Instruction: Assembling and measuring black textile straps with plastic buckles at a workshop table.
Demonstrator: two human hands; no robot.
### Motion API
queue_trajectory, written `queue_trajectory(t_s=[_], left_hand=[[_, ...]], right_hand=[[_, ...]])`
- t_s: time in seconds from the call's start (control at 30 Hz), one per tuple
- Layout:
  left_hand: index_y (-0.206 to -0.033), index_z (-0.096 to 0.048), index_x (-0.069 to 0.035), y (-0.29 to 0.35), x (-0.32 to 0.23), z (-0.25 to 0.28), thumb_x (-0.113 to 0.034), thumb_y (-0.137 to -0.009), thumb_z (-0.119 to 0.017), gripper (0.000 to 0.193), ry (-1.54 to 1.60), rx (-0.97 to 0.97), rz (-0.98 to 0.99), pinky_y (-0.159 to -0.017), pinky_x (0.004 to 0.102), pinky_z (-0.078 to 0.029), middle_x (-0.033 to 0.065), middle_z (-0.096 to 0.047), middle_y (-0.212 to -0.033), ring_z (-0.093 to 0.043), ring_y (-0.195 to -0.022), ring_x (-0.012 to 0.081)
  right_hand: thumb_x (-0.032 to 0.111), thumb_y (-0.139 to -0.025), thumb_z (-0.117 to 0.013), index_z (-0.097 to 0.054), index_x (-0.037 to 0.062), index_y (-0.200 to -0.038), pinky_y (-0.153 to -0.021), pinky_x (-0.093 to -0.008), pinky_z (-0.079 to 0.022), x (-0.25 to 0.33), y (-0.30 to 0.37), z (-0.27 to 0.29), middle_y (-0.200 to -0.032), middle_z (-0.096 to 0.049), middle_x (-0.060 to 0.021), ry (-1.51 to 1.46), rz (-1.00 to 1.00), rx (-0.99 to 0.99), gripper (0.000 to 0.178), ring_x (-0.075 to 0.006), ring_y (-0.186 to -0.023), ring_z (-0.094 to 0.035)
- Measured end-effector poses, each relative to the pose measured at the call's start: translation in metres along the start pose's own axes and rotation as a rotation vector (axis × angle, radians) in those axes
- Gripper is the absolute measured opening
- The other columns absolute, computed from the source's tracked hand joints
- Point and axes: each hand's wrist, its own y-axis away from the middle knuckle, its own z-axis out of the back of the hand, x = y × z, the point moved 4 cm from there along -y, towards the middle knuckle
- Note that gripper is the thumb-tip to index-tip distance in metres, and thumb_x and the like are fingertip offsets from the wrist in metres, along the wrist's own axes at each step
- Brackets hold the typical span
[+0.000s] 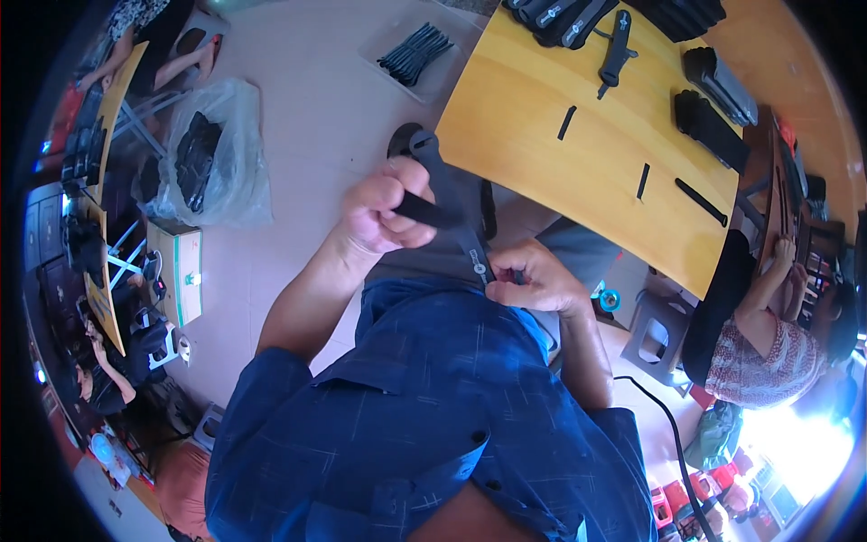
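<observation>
Your left hand [384,206] is near the middle of the view, toward 11 o'clock. Its fingers are curled in, pinching a short black band [428,211] that sticks out toward 3 o'clock. Your right hand [544,280] is at 3 o'clock. Its thumb and finger are pinching the low end of a long dark strap [465,237]. This strap is between your two hands, over your lap. It has a round top with a slot in it, up at 12 o'clock, and a small pale mark close to your right hand. I cannot tell if the band and the strap are joined.

The yellow wooden surface [519,99] is at 1 o'clock. On it are a black strap with a wide body [616,52], two short black strips [566,123] and a longer black strip [701,201]. Piles of black straps [562,20] sit at its far edge.

At 12 o'clock, a clear plastic tub [370,47] on the floor holds a bunch of thin dark straps [415,54]. A clear plastic bag [246,172] with black things inside is at 10 o'clock.
</observation>
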Motion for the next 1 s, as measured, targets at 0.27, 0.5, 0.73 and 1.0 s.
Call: queue_trajectory(t_s=[0.27, 0.5, 0.73, 1.0], left_hand=[[-0.068, -0.043, -0.020, 0.018, -0.108, 0.011, -0.027, -0.099, -0.053, 0.033, 0.037, -0.472, -0.544, -0.044, 0.0241, -0.033, -0.0104, -0.032, -0.053, -0.030, -0.042, 0.0060], [-0.062, -0.037, -0.017, 0.079, -0.271, 0.016, -0.018, -0.089, -0.057, 0.034, -0.021, -0.301, -0.892, -0.051, 0.0264, -0.028, -0.0052, -0.030, -0.054, -0.032, -0.044, 0.0092], [-0.076, -0.048, -0.013, 0.060, -0.202, 0.019, -0.025, -0.107, -0.051, 0.034, -0.386, -0.528, -0.722, -0.048, 0.0290, -0.034, -0.0025, -0.040, -0.059, -0.035, -0.047, 0.0113], [-0.083, -0.052, -0.012, 0.043, -0.146, 0.006, -0.027, -0.109, -0.048, 0.030, -0.441, -0.508, -0.647, -0.046, 0.0280, -0.034, -0.0035, -0.038, -0.059, -0.032, -0.047, 0.0094]], right_hand=[[0.017, -0.089, -0.076, -0.051, 0.0012, -0.065, -0.051, -0.0372, -0.033, 0.015, 0.013, -0.016, -0.057, -0.048, -0.0071, -0.098, 0.090, 0.204, 0.039, -0.0195, -0.051, -0.048], [0.020, -0.094, -0.076, -0.053, 0.0013, -0.067, -0.053, -0.0396, -0.033, 0.014, 0.042, -0.022, -0.061, -0.050, -0.0102, -0.043, 0.179, 0.405, 0.040, -0.0242, -0.054, -0.051], [0.021, -0.104, -0.065, -0.062, 0.0031, -0.088, -0.067, -0.0255, -0.043, -0.023, 0.062, -0.007, -0.078, -0.057, 0.0053, -0.518, -0.075, -0.202, 0.024, -0.0072, -0.074, -0.052], [0.027, -0.109, -0.058, -0.062, 0.0073, -0.091, -0.066, -0.0242, -0.045, -0.073, -0.002, -0.003, -0.076, -0.059, 0.0020, -0.378, -0.082, -0.407, 0.028, -0.0077, -0.070, -0.054]])
